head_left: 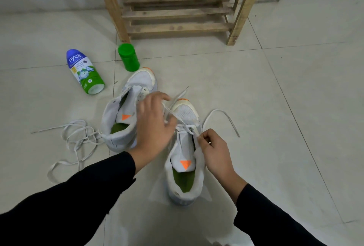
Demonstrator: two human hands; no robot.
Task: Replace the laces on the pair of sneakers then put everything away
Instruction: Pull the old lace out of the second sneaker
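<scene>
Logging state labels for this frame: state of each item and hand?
Near sneaker: upright, partly laced.
Far sneaker: unlaced.
Loose lace: tangled on floor.
Powder bottle: lying down.
Green jar: upright, capped.
Left hand: pinches threaded lace.
Right hand: pinches same lace.

Sneakers point(185, 111): white mesh cloth, matt, perforated toes, green insoles. Laces point(74, 133): flat woven cloth, matt. Floor point(295, 108): smooth tiles, faint sheen. Rack point(177, 27): bare rough wood. Jar point(129, 58): glossy green plastic. Bottle point(82, 70): glossy printed plastic. Sleeves point(88, 196): black matt cloth.

2 sneakers point(138, 80) point(185, 112), 2 laces point(74, 127) point(222, 111), 2 containers point(82, 70) point(129, 57), 1 rack point(177, 13).
</scene>
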